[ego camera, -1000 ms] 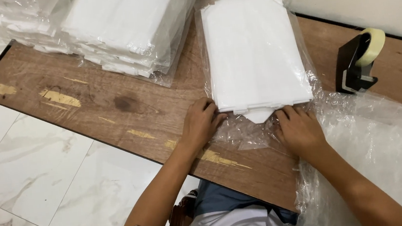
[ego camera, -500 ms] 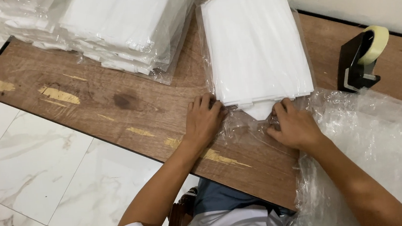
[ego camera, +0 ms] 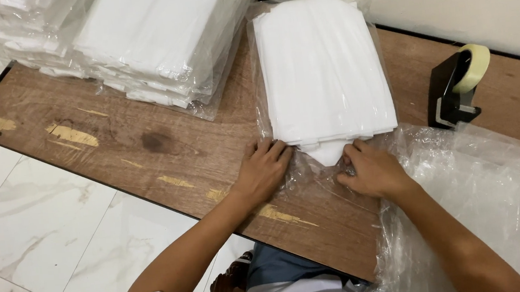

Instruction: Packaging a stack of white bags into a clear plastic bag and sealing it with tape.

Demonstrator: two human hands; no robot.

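- Far left: marble-tiled floor (ego camera: 32,219) showed beside the worn wooden tabletop (ego camera: 145,144); the person sat at the near edge, facing the wall.
- Top left: pile of bagged white packs (ego camera: 154,42) sat pushed to the far side of the table, out of the hands' working zone, probably so nothing crowded the bag in hand.
- Left hand (ego camera: 262,171) lay flat, palm down, fingers together, pressing the clear bag's open end onto the table just beside the near left corner of the stack. Not gripping anything; judged as pinning the film so it couldn't slide.
- Centre: stack of folded white sheets (ego camera: 322,70) lay flat inside the clear plastic bag (ego camera: 314,179), long axis running away from the person, far end close to the wall. A small white tip stuck out of the near edge, between the two hands.
- Right hand (ego camera: 370,170) was curled, fingertips pinched on the loose film at the bag's mouth, near the right side of that tip; looked like it was gathering slack.
- Right: heap of empty clear bags (ego camera: 494,206) lay under the right forearm, within easy reach.
- Far right: black tape dispenser (ego camera: 455,89) with a pale roll stood upright near the wall, well apart from both hands.
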